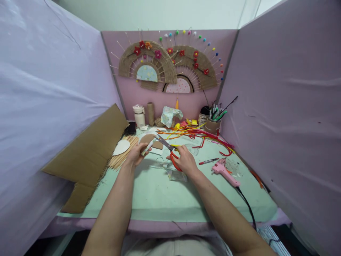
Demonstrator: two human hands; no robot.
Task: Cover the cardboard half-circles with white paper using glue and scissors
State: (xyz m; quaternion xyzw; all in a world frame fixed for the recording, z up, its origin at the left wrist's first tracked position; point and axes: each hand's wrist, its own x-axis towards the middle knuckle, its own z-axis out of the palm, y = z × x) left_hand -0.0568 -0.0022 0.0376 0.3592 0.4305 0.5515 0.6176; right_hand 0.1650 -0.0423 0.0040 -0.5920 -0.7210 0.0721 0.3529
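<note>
A: Taking the pivot of the scissors [171, 147] as the clock centre, with 12 pointing away from you, where are your hands standing?

B: Apart. Your left hand [136, 155] is pinching the patterned piece [148, 146] at 9 o'clock, above the table [160, 202]. Your right hand [186, 160] is gripping the red-handled scissors from 4 o'clock, and the blades are pointing towards 10.

A: Are the blades biting?

B: Undetermined. The tips are lying beside the upper end of the piece; whether any of it is sitting between them, I cannot tell.

A: What is making a sound cut here, in your judgement?

B: You are doing best when your left fingers are holding the edge taut and lying clear of the blade line. Your left hand should be turning the piece while your right is closing the scissors in long, even strokes.

A: Other findings?

B: Loose scraps [177, 175] are lying at 6 o'clock, and the pink glue gun [226, 173] is resting near 4. You are working more safely if your right forearm is clearing its nozzle.
</note>
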